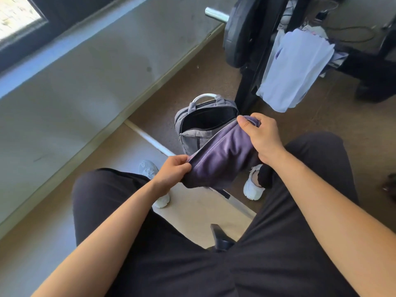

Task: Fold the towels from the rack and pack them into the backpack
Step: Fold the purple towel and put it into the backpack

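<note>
A purple towel [220,159], folded into a thick band, is stretched between both hands above my knees. My left hand [171,174] pinches its near left end. My right hand [263,138] grips its far right end, thumb on top. Just beyond the towel, a grey backpack [192,136] stands on the floor with its main compartment unzipped and dark inside. A pale lilac towel [293,69] hangs over the black rack [248,91] at the upper right, with other cloth bunched behind it.
A barbell with a black weight plate [237,33] and chrome bar end [216,15] sits on the rack. A grey wall [85,78] runs along the left. My white shoes [252,187] rest on brown floor. Cables lie at the top right.
</note>
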